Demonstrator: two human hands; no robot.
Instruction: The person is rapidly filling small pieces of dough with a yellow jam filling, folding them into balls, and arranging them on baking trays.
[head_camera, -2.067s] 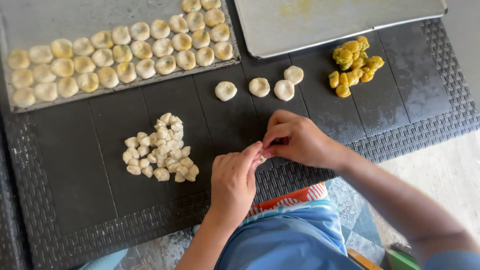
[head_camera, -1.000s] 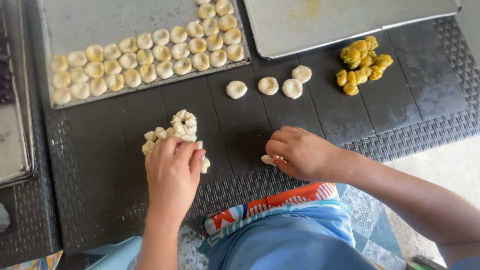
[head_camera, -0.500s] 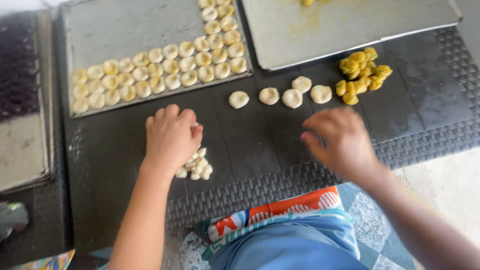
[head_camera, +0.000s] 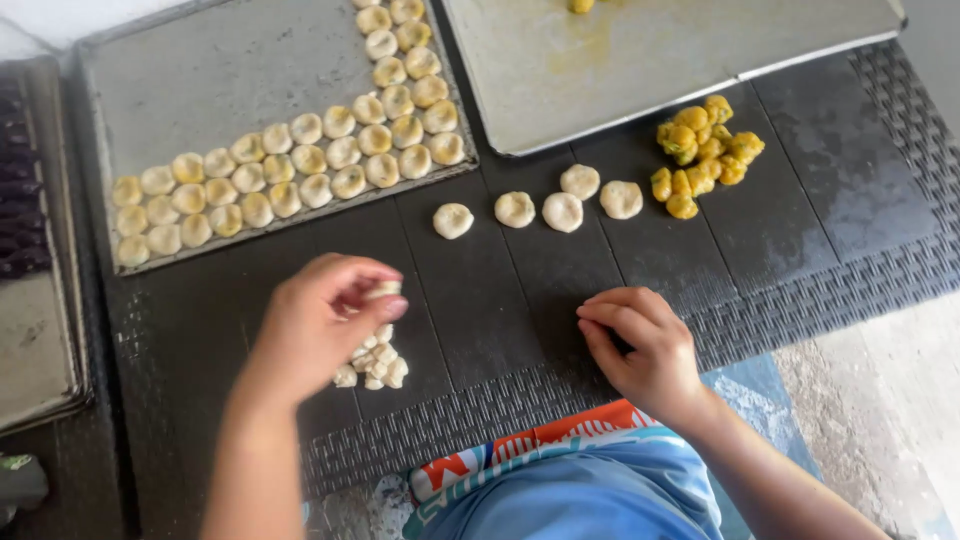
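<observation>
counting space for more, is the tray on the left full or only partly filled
Partly filled: dough rounds cover the tray's near and right parts; the rest is bare metal.

Head camera, steeply downward, close over table (head_camera: 500, 300)

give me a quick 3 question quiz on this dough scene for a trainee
1. True or false: the left hand pinches a small piece of dough above the pile of small dough pieces.
2. How many flattened dough rounds lie loose on the dark mat, between the trays and the hands?
A. two
B. five
C. eight
3. Fill in: the heap of yellow balls lies to the ____ of the loose rounds in the picture.

Key
1. True
2. B
3. Right. The right hand rests curled on the mat and shows nothing held.
</observation>
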